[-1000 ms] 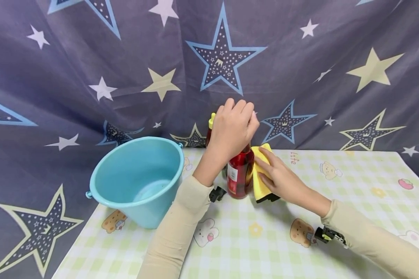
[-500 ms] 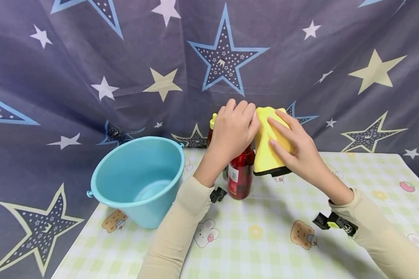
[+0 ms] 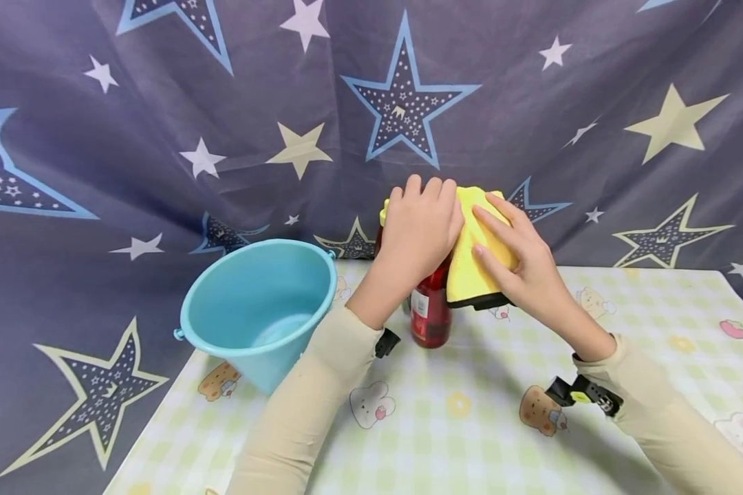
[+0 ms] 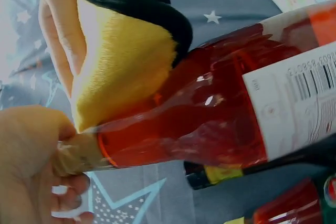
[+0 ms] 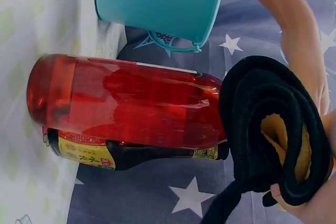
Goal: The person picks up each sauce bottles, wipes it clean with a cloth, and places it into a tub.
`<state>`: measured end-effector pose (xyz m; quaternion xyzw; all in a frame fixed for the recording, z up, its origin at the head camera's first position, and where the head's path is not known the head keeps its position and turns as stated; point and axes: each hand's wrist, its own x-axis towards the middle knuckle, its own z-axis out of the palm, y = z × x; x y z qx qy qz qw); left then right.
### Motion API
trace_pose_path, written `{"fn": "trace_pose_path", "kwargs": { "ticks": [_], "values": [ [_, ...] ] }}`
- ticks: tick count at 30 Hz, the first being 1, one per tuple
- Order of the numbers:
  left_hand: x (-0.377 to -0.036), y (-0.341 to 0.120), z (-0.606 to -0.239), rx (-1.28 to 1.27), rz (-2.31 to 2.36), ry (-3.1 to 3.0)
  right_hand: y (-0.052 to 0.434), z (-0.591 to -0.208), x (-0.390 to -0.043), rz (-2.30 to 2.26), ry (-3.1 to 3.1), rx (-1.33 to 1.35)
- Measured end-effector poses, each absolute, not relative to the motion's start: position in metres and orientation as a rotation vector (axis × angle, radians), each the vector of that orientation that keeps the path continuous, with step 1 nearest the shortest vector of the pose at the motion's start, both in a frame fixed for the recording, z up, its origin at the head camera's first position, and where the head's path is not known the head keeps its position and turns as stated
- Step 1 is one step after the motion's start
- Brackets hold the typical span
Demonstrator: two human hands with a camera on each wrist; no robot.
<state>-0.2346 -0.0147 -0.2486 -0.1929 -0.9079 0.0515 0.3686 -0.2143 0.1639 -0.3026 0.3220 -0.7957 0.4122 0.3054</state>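
Red bottle (image 3: 430,313): upright on the table (image 3: 470,426), red liquid inside, white label with a barcode.
Dark bottle (image 5: 131,156): right behind the red one, yellow label.
Bucket (image 3: 260,309): teal, left of the bottles; contents hard to tell.
Backdrop (image 3: 161,137): grey cloth with stars.
Left hand (image 3: 420,230): fingers curled round the red bottle's top.
Right hand (image 3: 520,265): fingers pretty much straight, pressing a folded yellow cloth (image 3: 473,261) against the bottle's upper side.

A red bottle (image 3: 430,313) with a white label, a yellow cloth (image 3: 473,265) edged black, a light blue bucket (image 3: 260,309), a green-checked surface (image 3: 470,426), a star-patterned grey curtain (image 3: 161,137).
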Motion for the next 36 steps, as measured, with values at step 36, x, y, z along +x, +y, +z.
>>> {"fn": "trace_pose_path", "kwargs": {
  "ticks": [36],
  "values": [
    [-0.237, -0.052, -0.205, -1.132, 0.254, -2.367, 0.192, -0.308, -0.198, 1.103, -2.155, 0.735]
  ]
}}
